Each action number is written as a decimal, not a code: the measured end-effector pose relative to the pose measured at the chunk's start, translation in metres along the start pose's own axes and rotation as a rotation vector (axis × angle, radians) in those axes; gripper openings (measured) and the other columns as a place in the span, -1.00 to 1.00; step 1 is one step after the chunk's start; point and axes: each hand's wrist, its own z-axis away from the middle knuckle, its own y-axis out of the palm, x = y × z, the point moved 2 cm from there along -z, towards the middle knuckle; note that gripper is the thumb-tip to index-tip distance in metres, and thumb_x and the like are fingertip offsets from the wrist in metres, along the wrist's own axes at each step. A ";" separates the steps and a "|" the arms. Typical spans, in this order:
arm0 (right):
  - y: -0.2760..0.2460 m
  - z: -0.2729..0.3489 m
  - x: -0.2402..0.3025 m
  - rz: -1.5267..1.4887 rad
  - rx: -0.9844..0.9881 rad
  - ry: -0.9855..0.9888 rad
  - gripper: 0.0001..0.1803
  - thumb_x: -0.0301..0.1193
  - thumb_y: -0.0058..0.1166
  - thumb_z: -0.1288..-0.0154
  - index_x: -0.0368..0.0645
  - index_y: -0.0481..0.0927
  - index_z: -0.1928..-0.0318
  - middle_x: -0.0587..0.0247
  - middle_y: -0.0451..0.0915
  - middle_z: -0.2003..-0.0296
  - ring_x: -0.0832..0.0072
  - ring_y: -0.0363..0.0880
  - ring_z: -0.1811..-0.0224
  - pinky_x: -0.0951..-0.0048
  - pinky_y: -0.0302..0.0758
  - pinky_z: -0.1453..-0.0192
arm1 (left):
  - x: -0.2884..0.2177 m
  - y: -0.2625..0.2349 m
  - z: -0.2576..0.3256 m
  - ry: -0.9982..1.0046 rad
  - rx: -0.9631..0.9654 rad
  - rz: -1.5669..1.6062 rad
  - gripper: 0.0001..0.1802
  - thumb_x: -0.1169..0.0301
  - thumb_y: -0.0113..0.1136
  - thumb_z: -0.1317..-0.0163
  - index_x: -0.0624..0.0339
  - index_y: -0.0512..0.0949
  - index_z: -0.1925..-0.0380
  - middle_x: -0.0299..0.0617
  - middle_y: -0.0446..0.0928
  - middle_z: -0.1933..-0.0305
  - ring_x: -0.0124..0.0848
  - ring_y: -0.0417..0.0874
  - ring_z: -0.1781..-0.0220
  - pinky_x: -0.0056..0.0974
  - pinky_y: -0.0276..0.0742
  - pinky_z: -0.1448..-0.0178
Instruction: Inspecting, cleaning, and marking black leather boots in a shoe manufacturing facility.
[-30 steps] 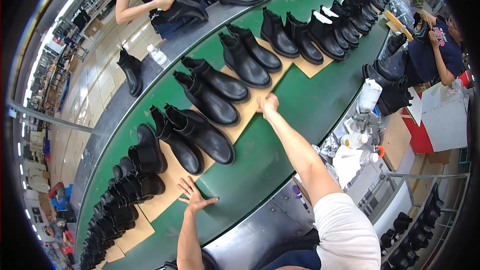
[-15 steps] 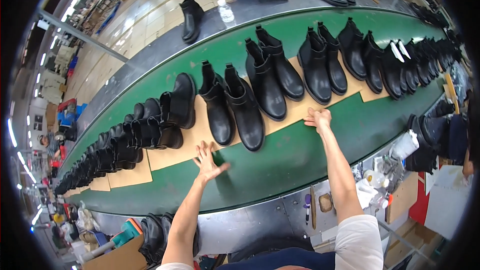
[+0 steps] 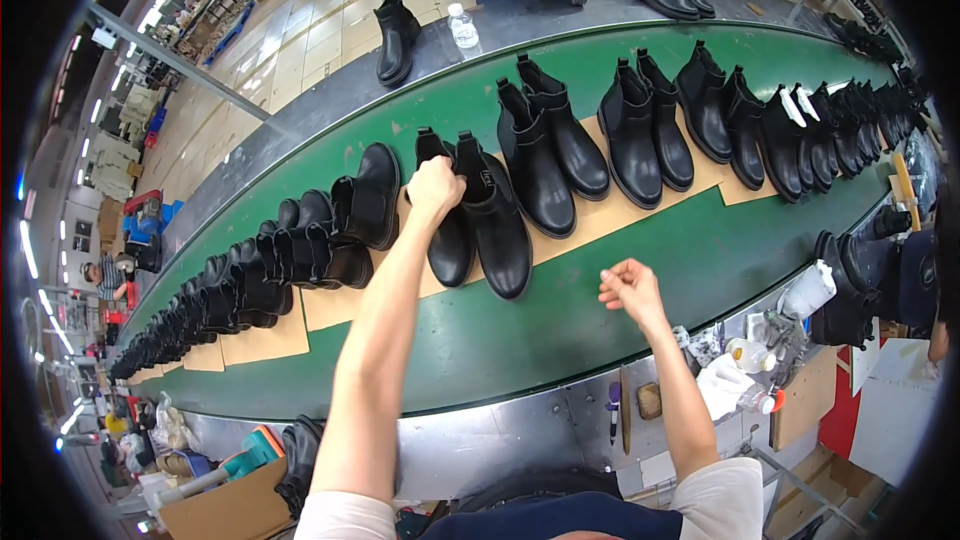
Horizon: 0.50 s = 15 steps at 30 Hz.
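Note:
My left hand (image 3: 437,185) is closed over the upper shaft of a black ankle boot (image 3: 451,252), hiding part of its collar. The boot's toe points toward me, and its sole still rests on a tan cardboard sheet (image 3: 335,308). Right beside it stands its matching black boot (image 3: 503,245), with its pull loop up. Over the green belt in front of the row hovers my right hand (image 3: 630,290), its fingers curled in toward the thumb and nothing visible in them.
More black boots (image 3: 628,140) stand in pairs to the right; others (image 3: 370,195) lie on their sides to the left. A green conveyor belt (image 3: 560,330) carries them. A lone boot (image 3: 396,37) and a clear bottle (image 3: 462,28) stand on the far ledge. Tools (image 3: 626,410) lie on the near ledge.
My left hand has gone from the cardboard's edge up to the boot's shaft and closed on it. The right hand has drawn back from the cardboard toward me, its fingers curling.

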 end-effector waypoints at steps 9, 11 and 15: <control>0.022 0.089 0.030 -0.040 -0.056 -0.212 -0.66 -0.21 -0.06 -0.35 -0.31 0.51 0.24 0.21 0.62 0.39 0.59 0.58 0.41 0.60 0.53 0.39 | 0.006 -0.086 0.210 0.920 0.144 -0.155 -0.89 0.35 0.15 0.09 0.12 0.53 0.65 -0.15 0.55 0.50 -0.22 0.60 0.33 -0.19 0.46 0.30; 0.041 0.108 0.039 0.182 0.095 -0.334 -0.59 -0.18 -0.11 -0.38 -0.31 0.52 0.08 0.19 0.62 0.23 0.54 0.57 0.22 0.54 0.50 0.17 | 0.001 -0.086 0.268 1.149 0.122 -0.276 -0.91 0.35 0.09 0.15 0.07 0.54 0.68 -0.31 0.52 0.45 -0.37 0.51 0.23 -0.30 0.38 0.20; 0.099 0.161 -0.032 0.246 0.621 -0.218 -0.51 -0.17 -0.19 -0.40 -0.26 0.38 -0.16 0.05 0.42 -0.13 0.37 0.37 -0.18 0.44 0.24 -0.24 | 0.035 -0.040 0.369 1.283 0.200 -0.315 -0.89 0.30 0.08 0.15 0.05 0.50 0.68 -0.36 0.36 0.46 -0.41 0.37 0.22 -0.32 0.29 0.06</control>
